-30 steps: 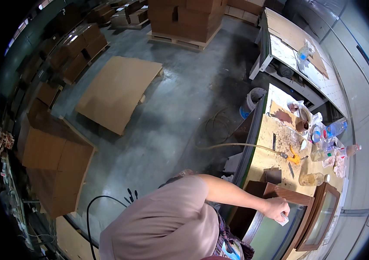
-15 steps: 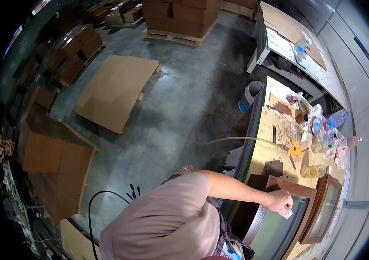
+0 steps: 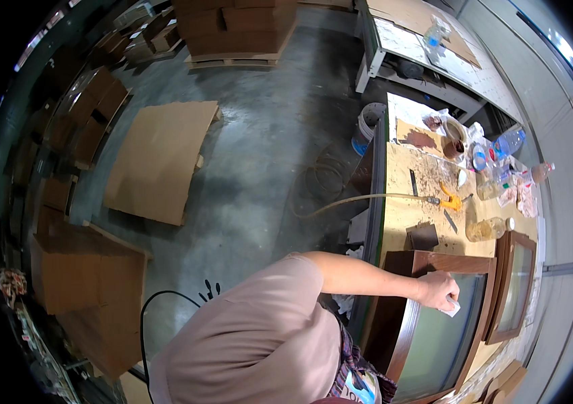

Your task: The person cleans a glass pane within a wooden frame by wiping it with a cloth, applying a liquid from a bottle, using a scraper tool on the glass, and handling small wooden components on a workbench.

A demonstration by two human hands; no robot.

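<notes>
My left hand (image 3: 436, 289) reaches across to a brown wooden cabinet (image 3: 458, 261) with a glass panel (image 3: 438, 347) in its frame. The fingers are closed around a small white wad of cloth or paper (image 3: 451, 308), which is held at the glass near the frame's far end. Whether the wad presses on the pane I cannot tell for sure. My right hand is out of view. Beside the cabinet lies a loose brown frame with a glass pane (image 3: 517, 286). A small dark block (image 3: 422, 237) sits just beyond the cabinet's far end.
Farther along the bench (image 3: 401, 168) lie a yellow air gun (image 3: 449, 198) with its hose, a bottle of yellowish liquid (image 3: 486, 229), several other bottles and a brown-stained cup (image 3: 453, 149). A bucket (image 3: 367, 124) stands on the floor. A cardboard sheet (image 3: 158, 161) lies across the left floor.
The view has turned, so bench and floor things sit differently in the picture. My left hand stays over the glass with the white wad, shifted only slightly along the pane.
</notes>
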